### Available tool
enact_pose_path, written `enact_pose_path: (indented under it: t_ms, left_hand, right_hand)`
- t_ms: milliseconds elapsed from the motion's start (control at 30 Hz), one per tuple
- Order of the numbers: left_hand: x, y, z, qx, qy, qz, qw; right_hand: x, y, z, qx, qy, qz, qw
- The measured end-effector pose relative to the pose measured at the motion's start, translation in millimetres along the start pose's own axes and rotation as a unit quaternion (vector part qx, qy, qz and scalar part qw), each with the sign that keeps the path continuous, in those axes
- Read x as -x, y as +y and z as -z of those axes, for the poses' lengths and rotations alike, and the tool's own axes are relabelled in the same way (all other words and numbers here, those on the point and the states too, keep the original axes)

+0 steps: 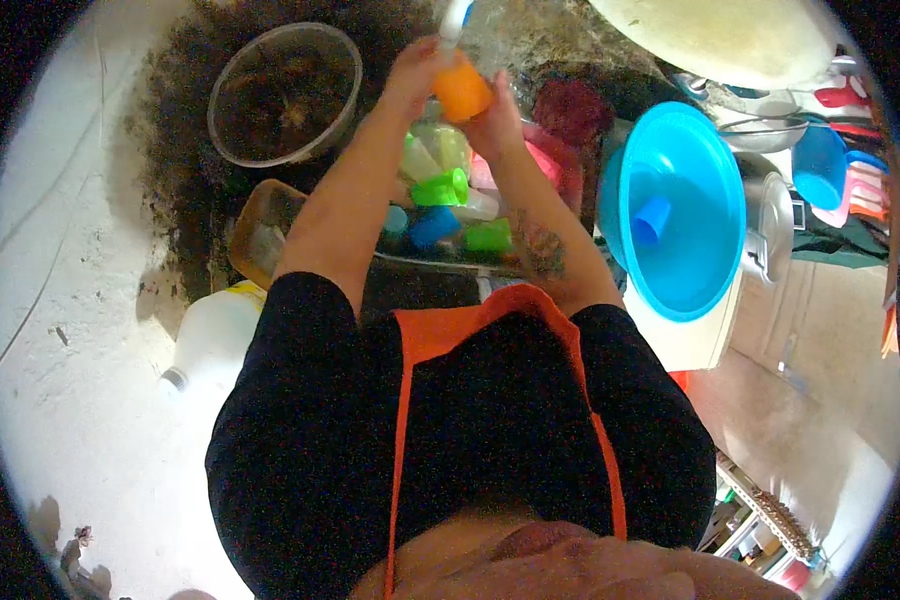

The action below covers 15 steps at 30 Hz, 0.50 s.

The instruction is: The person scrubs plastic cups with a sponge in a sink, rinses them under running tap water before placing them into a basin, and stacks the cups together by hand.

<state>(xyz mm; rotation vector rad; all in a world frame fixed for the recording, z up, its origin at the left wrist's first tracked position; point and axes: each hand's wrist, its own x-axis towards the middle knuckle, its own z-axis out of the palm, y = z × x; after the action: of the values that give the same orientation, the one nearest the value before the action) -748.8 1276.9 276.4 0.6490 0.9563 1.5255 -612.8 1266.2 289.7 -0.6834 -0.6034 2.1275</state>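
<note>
An orange cup [462, 90] is held between my two hands, under a white tap spout [454, 22] at the top of the view. My left hand [413, 78] grips its upper left side, with the fingers partly hidden behind it. On the other side, my right hand [496, 118] is closed around the lower right of the cup. Below them lie several plastic cups, among them a bright green cup [440, 188], a blue cup [434, 228] and another green cup [488, 236]. A pink container [530, 165] sits partly behind my right forearm.
To the right stands a light-blue basin [715, 240] with a blue cup [653, 220] inside. A clear round tub [350, 110] is at the left, above a brownish container [245, 235]. A white jug [210, 325] stands by my left elbow. Utensils and a pot lid [767, 205] crowd the right.
</note>
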Motion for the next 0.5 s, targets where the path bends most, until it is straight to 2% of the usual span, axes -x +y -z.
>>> enact_pose_path:
  t_ms: [33,67,100,133,167,233,267,300,333,367,400,433,467,500]
  left_hand:
    - [-3.4,5.1,-1.5,-0.078,-0.044,0.006,0.996]
    - [-5.3,8.0,-5.3,-0.079,-0.044,0.007,0.996]
    - [-0.7,20.9,-20.1,-0.205,-0.170,-0.112,0.957]
    - [0.9,24.1,-25.5,-0.320,-0.288,-0.227,0.874]
    - [6.4,26.7,-27.3,-0.321,-0.287,-0.226,0.874]
    - [10.7,17.8,-22.4,-0.418,-0.097,-0.119,0.896]
    - [11.0,13.5,-17.4,-0.418,-0.098,-0.118,0.896]
    - [12.0,10.9,-11.2,-0.222,-0.016,-0.137,0.965]
    - [12.2,8.3,-5.2,-0.015,0.067,-0.149,0.986]
    - [13.0,5.1,0.2,-0.014,0.068,-0.148,0.986]
    - [16.9,2.6,5.0,-0.120,0.136,-0.008,0.983]
    - [21.1,3.6,9.6,-0.221,0.198,0.133,0.946]
    - [22.7,4.3,21.5,-0.220,0.200,0.134,0.945]
    - [17.2,-11.4,48.4,0.026,-0.013,0.234,0.972]
  right_hand:
    - [-0.8,1.9,3.9,-0.001,0.001,-0.001,1.000]
    - [-2.9,3.7,6.9,-0.020,-0.044,-0.081,0.996]
    - [-8.0,4.4,11.3,-0.039,-0.090,-0.159,0.982]
    - [-13.7,1.5,11.6,-0.039,-0.091,-0.159,0.982]
    - [-19.2,-1.7,12.3,-0.034,-0.072,-0.184,0.980]
    - [-20.6,-8.4,3.0,-0.029,-0.053,-0.209,0.976]
    - [-21.1,-14.6,-5.5,0.023,0.003,-0.149,0.989]
    - [-22.4,-16.5,-7.1,0.074,0.061,-0.089,0.991]
    - [-23.8,-15.8,-9.4,0.073,0.062,-0.090,0.991]
    - [-27.6,-15.2,-13.1,0.186,0.041,-0.010,0.982]
    - [-27.5,-16.1,-19.2,0.295,0.018,0.068,0.953]
    - [-25.6,-18.4,-24.2,0.295,0.017,0.066,0.953]
    - [-24.2,-22.0,-29.5,0.556,-0.039,0.175,0.812]
    - [-19.5,-27.1,-39.6,0.759,-0.091,0.267,0.587]
